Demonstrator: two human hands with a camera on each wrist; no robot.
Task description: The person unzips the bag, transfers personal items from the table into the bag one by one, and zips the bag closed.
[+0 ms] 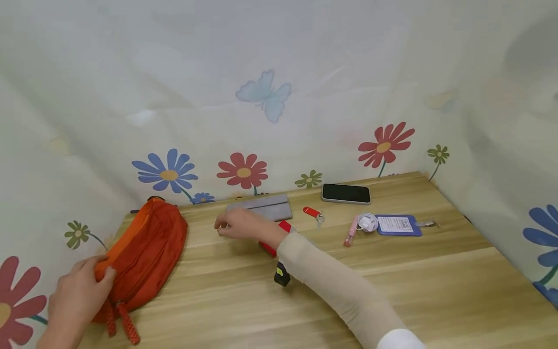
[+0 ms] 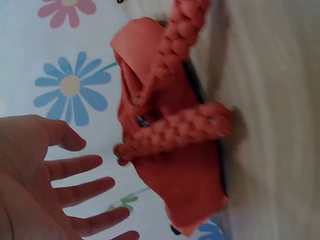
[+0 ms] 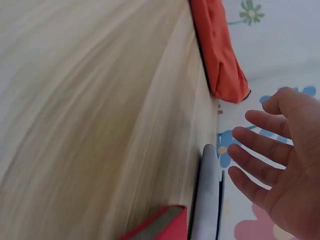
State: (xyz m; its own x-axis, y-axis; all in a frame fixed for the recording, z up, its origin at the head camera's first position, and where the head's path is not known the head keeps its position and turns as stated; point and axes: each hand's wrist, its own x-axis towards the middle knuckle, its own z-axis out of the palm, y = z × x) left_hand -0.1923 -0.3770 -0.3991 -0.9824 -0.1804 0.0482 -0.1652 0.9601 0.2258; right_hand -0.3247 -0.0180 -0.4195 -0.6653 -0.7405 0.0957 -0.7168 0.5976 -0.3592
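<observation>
Flowered backdrop (image 1: 174,106), wood-grain table (image 1: 218,300). For the red bag (image 1: 154,252), I'd pinch the edge (image 1: 124,241) firmly before any pull. It lies just beside the left hand (image 1: 80,288), to its right; fingers spread, contact unclear. Right hand (image 1: 248,226) hovers empty near the grey wallet (image 1: 277,208), fingers loosely bent.

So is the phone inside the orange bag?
No, the phone lies flat on the wooden table, well apart from the orange bag.
</observation>
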